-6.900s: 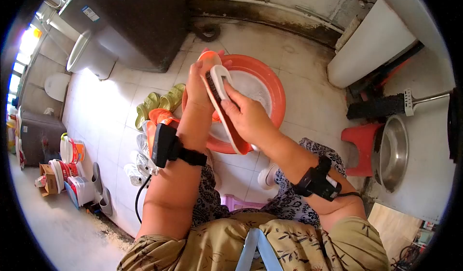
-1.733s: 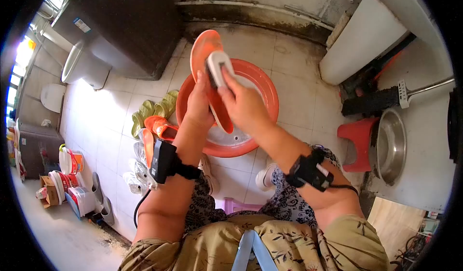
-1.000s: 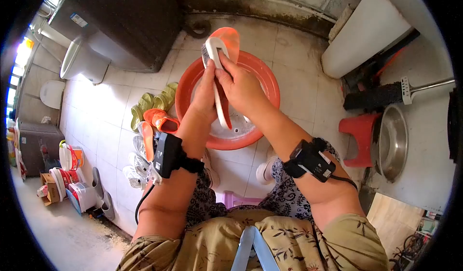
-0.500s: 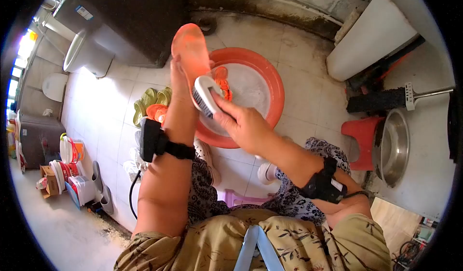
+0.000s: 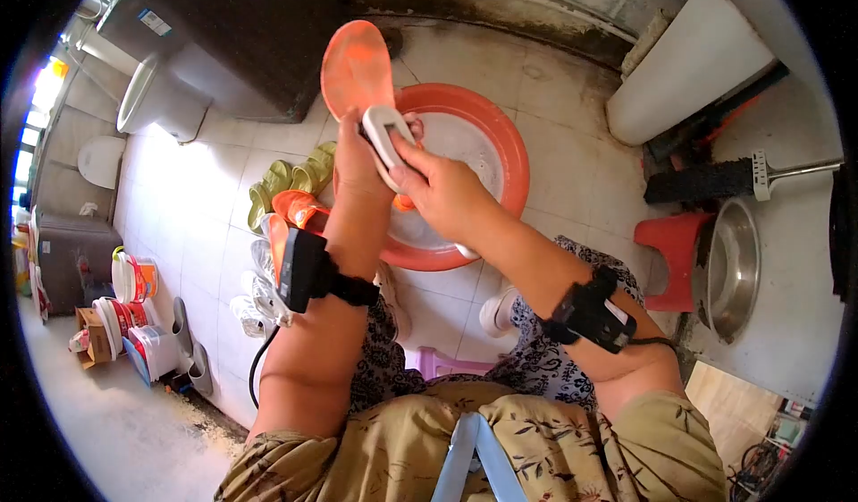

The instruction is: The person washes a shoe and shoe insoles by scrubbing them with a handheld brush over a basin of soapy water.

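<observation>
My left hand (image 5: 361, 164) is wrapped round an orange sandal (image 5: 357, 68), its sole turned up and its far end pointing away from me. In my right hand (image 5: 445, 194) is a white-handled scrub brush (image 5: 379, 125), laid against the near part of the sole; its bristles are mostly hidden. Both hands are above the near left side of an orange basin (image 5: 516, 158) of cloudy, sudsy water. My left hand and the brush cover part of the sandal. Another orange sandal (image 5: 299, 205) lies on the floor left of the basin.
Green sandals (image 5: 277, 180) and pale shoes (image 5: 256, 310) stand left of the basin. To the right are a red stool (image 5: 666, 265), a metal bowl (image 5: 735, 274) and a black brush head (image 5: 702, 183). A dark cabinet-like block (image 5: 241, 37) stands at the back left.
The sandal has moved up and away from me, and my left forearm has shifted right. The brush has moved up, and its handle now hides more of the sole's near part.
</observation>
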